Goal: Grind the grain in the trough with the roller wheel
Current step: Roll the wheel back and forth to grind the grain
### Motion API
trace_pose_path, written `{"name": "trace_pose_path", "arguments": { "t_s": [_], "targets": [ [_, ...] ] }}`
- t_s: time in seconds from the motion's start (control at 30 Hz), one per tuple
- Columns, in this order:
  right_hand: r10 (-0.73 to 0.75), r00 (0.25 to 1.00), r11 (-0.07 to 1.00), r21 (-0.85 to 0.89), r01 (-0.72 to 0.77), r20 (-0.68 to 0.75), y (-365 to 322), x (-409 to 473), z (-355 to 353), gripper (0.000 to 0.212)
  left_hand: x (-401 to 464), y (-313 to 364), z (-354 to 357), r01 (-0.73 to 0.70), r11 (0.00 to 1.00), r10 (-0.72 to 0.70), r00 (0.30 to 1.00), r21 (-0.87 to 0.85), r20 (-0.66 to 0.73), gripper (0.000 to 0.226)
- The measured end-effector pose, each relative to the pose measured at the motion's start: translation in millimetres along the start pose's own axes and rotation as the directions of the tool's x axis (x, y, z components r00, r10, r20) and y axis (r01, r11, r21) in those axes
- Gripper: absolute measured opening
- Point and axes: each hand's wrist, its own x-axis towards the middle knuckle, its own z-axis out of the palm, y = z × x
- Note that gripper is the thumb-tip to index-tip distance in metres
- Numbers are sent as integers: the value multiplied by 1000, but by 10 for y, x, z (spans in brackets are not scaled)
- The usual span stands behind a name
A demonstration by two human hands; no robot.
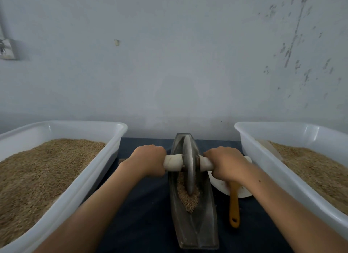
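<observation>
No readable brand, label or writing on anything in view. Landmark: trough (195, 224), dark metal, boat-shaped, lying lengthwise on the dark-cloth surface (146, 215). Well left of the trough: white tub (81, 187) full of grain. Just left of the trough: left hand (150, 161), fingers curled round the left handle (173, 162). Inside the trough, toward its far end: roller wheel (188, 164), upright on edge, standing in the grain (189, 198) heaped along the groove. Just right of the trough: right hand (227, 163) gripping the right handle (205, 163), above a white plate (235, 190) with a yellow-handled tool (234, 209). Far right: second tub (282, 170), also holding grain.
</observation>
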Motion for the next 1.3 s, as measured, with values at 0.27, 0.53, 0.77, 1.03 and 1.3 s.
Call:
{"name": "trace_pose_path", "arguments": {
  "t_s": [0.27, 0.53, 0.77, 1.03, 1.3],
  "targets": [
    [53, 973, 998, 27, -48, -225, -3, 55, 172, 22, 16, 38, 51, 32, 998, -20, 979, 56, -204, 23],
    [35, 923, 999, 11, -33, -382, 16, 78, 317, 23, -15, 84, 133, 52, 996, -20, 911, 67, -411, 17],
    [-24, 997, 999, -24, 25, 67, 8, 15, -37, 23, -29, 8, -59, 23, 998, -16, 994, -66, 110, 35],
    [23, 987, 1000, 22, -20, -159, 1, 63, 126, 17, -22, 86, -21, 94, 995, -91, 993, 36, -78, 28],
    [-13, 923, 1000, -5, 12, -385, 29, 81, 291, 14, -44, 114, 104, 87, 994, -55, 923, 68, -380, 19]
  ]
}}
